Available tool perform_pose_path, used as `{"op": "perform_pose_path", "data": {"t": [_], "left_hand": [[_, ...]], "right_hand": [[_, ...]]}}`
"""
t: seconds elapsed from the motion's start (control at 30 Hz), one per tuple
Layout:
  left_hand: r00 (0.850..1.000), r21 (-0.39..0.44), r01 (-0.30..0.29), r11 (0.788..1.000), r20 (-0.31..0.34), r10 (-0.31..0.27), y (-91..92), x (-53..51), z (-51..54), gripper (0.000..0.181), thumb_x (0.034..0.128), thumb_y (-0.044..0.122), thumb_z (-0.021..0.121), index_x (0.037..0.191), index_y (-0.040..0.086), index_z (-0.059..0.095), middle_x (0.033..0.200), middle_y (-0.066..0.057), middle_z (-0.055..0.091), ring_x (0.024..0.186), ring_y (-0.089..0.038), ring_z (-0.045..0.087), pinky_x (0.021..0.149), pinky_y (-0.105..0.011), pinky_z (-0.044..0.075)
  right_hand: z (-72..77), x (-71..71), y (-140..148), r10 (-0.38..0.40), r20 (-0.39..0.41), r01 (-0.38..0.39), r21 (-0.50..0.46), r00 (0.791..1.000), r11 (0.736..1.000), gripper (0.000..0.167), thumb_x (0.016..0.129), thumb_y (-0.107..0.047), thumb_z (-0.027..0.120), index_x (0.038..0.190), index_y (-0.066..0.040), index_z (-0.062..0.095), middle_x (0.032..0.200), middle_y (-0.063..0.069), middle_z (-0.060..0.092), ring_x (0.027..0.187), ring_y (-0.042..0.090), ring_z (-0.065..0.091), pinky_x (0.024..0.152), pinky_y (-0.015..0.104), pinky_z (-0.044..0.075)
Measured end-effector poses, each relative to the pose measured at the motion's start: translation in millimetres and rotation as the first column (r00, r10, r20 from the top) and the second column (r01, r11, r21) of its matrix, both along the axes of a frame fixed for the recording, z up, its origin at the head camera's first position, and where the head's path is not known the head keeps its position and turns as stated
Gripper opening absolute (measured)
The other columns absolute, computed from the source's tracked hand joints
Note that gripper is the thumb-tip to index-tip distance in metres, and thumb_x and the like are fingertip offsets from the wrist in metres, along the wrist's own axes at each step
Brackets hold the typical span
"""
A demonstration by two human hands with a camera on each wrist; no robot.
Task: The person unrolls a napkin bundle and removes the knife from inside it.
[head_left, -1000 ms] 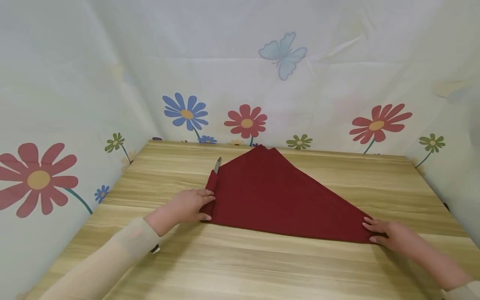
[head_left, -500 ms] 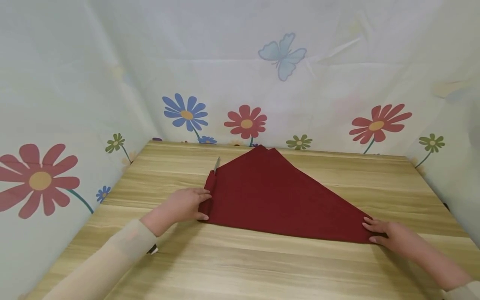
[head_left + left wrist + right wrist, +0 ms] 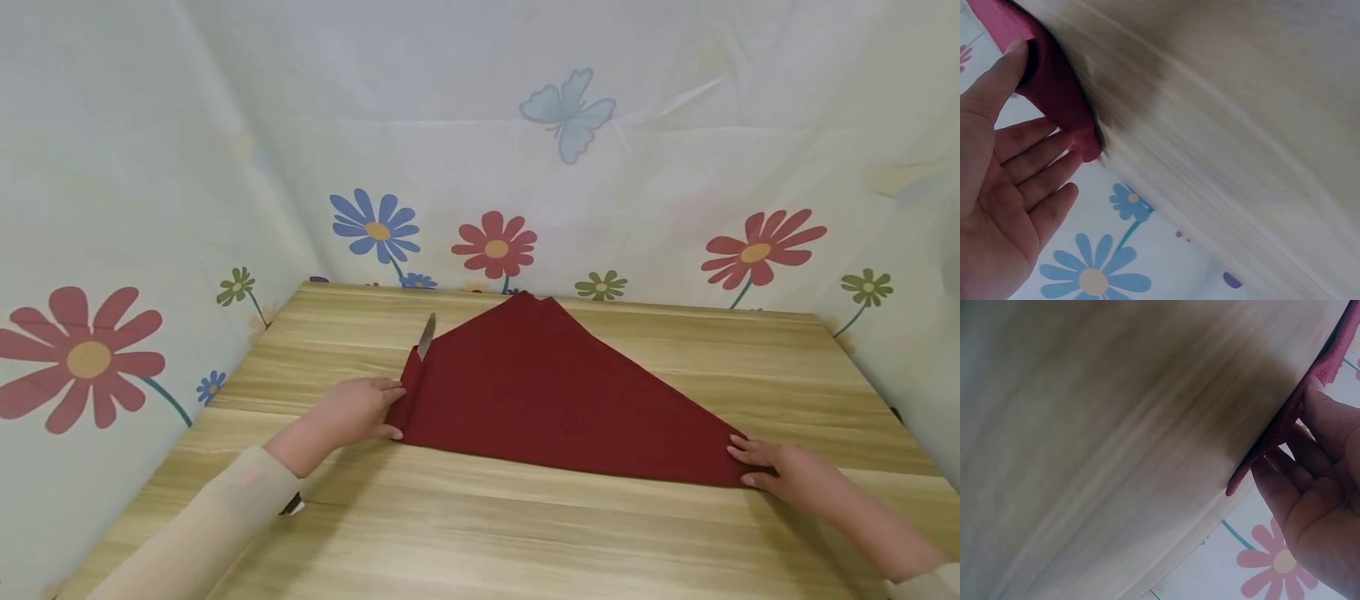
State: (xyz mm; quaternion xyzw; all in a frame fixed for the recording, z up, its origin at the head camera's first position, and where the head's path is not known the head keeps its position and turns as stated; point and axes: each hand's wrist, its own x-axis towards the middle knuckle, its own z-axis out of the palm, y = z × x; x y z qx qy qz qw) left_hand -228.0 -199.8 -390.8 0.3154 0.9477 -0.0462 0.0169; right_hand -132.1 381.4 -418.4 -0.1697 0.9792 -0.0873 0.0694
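Note:
A dark red cloth (image 3: 540,392) lies spread on the table, its left edge turned into a narrow roll (image 3: 407,396). From the far end of that roll sticks a knife (image 3: 426,337), blade outward; whatever else is inside the roll is hidden. My left hand (image 3: 348,412) holds the roll, thumb at its near end and fingers over its left side; the left wrist view shows the thumb against the roll's open end. On the cloth's right corner, my right hand (image 3: 798,475) rests with thumb and fingers spread, pressing it to the table.
The wooden table (image 3: 525,542) reaches a white wall covering (image 3: 420,150) printed with flowers and a butterfly at the back and sides. A small black-and-white object (image 3: 292,504) shows beside my left sleeve.
My left hand has moved a little to the left, and the cloth's rolled edge and the knife have shifted left with it. My right hand has stayed on the corner.

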Motion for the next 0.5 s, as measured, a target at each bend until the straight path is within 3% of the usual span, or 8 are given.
{"op": "perform_pose_path", "data": {"t": [0.27,0.5], "left_hand": [[0.999,0.002,-0.036,0.999,0.022,0.036,-9.1,1.7,-5.6,0.06,0.0885,0.038,0.079,0.132,-0.002,0.067,0.136,-0.018,0.068,0.126,-0.035,0.066,0.101,-0.047,0.057],[0.999,0.028,-0.019,0.999,0.045,0.017,-3.7,4.3,0.1,0.068,0.086,0.039,0.082,0.137,-0.001,0.062,0.144,-0.018,0.062,0.133,-0.036,0.061,0.106,-0.048,0.055]], "right_hand": [[-2.3,-0.6,1.2,0.004,-0.003,-0.004,0.013,1.0,1.0,0.042,0.087,-0.014,0.076,0.124,0.005,0.071,0.133,0.03,0.065,0.116,0.05,0.066,0.088,0.051,0.058],[-3.1,-1.5,2.1,0.001,-0.002,-0.001,0.004,1.0,1.0,0.043,0.087,-0.015,0.076,0.125,0.005,0.07,0.133,0.03,0.065,0.116,0.051,0.065,0.086,0.049,0.059]]}}
